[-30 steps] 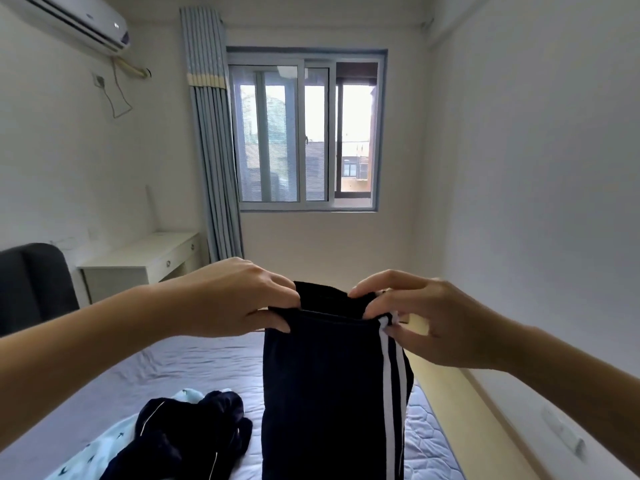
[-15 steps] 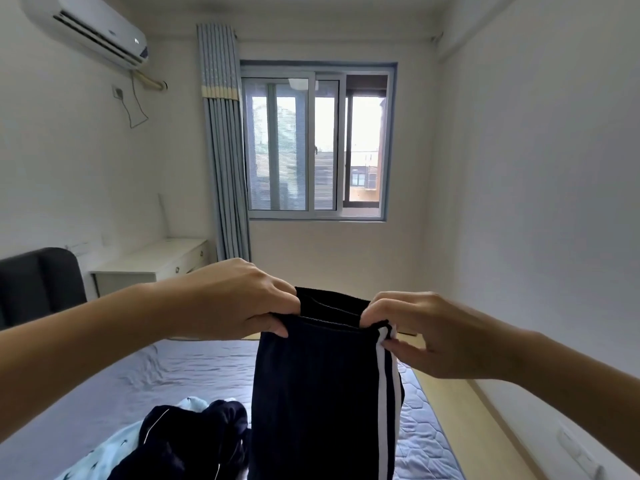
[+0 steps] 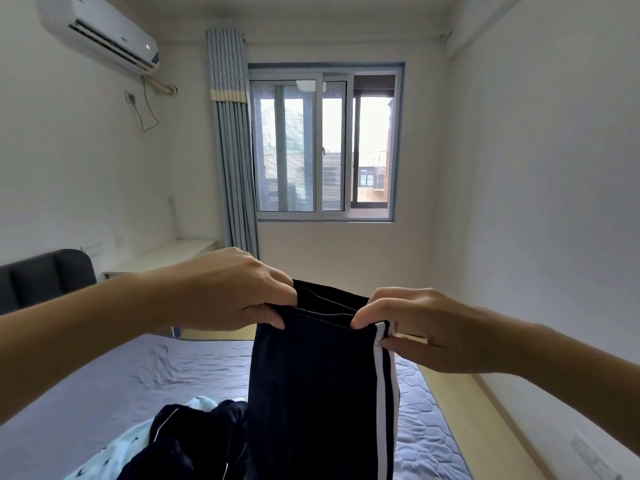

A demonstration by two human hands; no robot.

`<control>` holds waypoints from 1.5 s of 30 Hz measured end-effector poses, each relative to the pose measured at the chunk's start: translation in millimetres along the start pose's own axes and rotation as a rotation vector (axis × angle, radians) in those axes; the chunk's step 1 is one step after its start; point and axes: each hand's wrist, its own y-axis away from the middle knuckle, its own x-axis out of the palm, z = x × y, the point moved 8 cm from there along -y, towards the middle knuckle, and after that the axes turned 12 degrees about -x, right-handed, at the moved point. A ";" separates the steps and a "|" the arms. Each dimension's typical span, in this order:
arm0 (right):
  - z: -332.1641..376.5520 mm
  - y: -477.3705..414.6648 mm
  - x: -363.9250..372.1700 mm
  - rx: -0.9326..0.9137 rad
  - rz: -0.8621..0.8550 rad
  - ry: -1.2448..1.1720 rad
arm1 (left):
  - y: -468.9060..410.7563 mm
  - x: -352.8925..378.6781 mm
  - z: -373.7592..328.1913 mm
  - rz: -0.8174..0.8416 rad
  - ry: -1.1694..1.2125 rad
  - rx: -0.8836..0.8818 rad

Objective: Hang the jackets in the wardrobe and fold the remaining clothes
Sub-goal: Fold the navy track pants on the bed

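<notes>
Trousers (image 3: 311,393) hang from pinching hands (left (image 3: 225,289), right (image 3: 426,330)).

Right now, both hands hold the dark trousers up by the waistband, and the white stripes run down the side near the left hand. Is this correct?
Not quite. The head view shows the white stripes running down the side near the right hand, not the left hand. The rest holds: both hands hold the dark trousers up by the waistband.
</notes>
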 end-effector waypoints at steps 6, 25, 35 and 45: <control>-2.9 -3.0 8.1 0.006 0.161 0.033 | -4.1 -2.1 1.4 0.024 0.003 -0.014; -19.3 -30.3 -46.7 0.092 0.100 -0.062 | -10.5 -35.8 33.8 0.056 0.078 -0.119; -48.7 -69.5 -146.5 0.194 -0.168 -0.083 | -38.9 -94.5 95.1 0.018 0.337 -0.433; -37.8 -62.5 -197.1 0.325 -0.460 -0.297 | -65.9 -141.0 96.0 -0.131 0.753 -0.518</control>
